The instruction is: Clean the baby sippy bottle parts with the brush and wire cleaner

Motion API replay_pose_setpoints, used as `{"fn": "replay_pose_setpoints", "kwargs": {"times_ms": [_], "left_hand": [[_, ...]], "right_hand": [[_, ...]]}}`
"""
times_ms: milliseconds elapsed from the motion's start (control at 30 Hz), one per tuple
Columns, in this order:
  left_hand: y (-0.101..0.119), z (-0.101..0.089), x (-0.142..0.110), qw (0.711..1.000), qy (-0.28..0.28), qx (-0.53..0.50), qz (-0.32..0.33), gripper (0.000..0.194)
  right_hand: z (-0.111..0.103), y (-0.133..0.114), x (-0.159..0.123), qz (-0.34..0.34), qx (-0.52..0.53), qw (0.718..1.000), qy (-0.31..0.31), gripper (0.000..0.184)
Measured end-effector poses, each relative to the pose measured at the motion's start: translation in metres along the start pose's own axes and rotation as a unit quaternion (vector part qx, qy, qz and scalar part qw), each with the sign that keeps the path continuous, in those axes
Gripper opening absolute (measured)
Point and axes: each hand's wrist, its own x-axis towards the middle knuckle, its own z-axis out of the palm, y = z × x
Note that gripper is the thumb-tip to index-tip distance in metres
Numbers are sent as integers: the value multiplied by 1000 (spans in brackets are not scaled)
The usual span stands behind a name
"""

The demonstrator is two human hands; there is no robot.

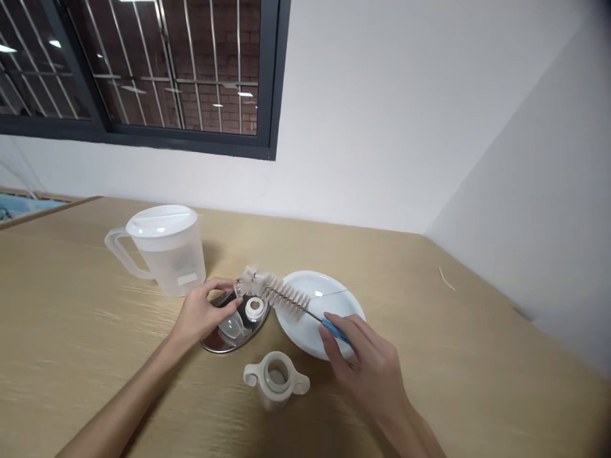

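My right hand (365,362) grips the blue handle of a bottle brush (286,296), whose white bristles point left over a white bowl (351,305) and a metal tray. Thumb and fingers of my left hand (205,312) are closed on a small clear part (237,289) at the brush's bristle tip; its exact kind is hard to make out. Under that hand lies the oval metal tray (222,346), bearing a white ring (254,308) and a clear dome-shaped cap (232,326). In front stands an open two-handled baby bottle (277,378).
A translucent lidded pitcher (174,254) stands at the back left. A thin pale stick (447,278) lies on the wooden table (477,381) at the right. Behind are a white wall and a barred window (176,70). Something blue (28,207) shows beyond the table's left edge.
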Motion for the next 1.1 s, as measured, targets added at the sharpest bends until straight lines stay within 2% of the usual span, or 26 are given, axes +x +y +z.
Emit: {"fn": "replay_pose_setpoints", "kwargs": {"times_ms": [133, 300, 400, 533, 667, 767, 867, 967, 1100], "left_hand": [[3, 0, 0, 999, 25, 21, 25, 24], [4, 1, -1, 999, 21, 26, 31, 23], [8, 3, -2, 999, 8, 11, 31, 21], [14, 2, -3, 1000, -10, -27, 8, 16], [14, 1, -3, 999, -14, -41, -2, 15], [13, 0, -3, 999, -12, -40, 7, 15], [13, 1, -3, 998, -12, -51, 16, 14], [13, 2, -3, 998, -18, -57, 18, 15], [14, 1, -4, 999, -22, -30, 21, 19]], "right_hand": [[1, -1, -1, -9, -12, 1000, -22, 20], [-3, 3, 3, 13, -71, 997, 8, 17], [-5, 1, 5, 21, -34, 999, 8, 20], [-6, 2, 4, -1, -13, 999, -29, 21], [-7, 6, 3, 12, -55, 998, -6, 19], [-9, 3, 5, 27, -18, 999, 0, 23], [-8, -1, 4, 11, 11, 1000, -18, 25], [-6, 1, 1, 0, -26, 999, -34, 23], [-5, 8, -1, 10, -59, 998, -24, 19]]}}
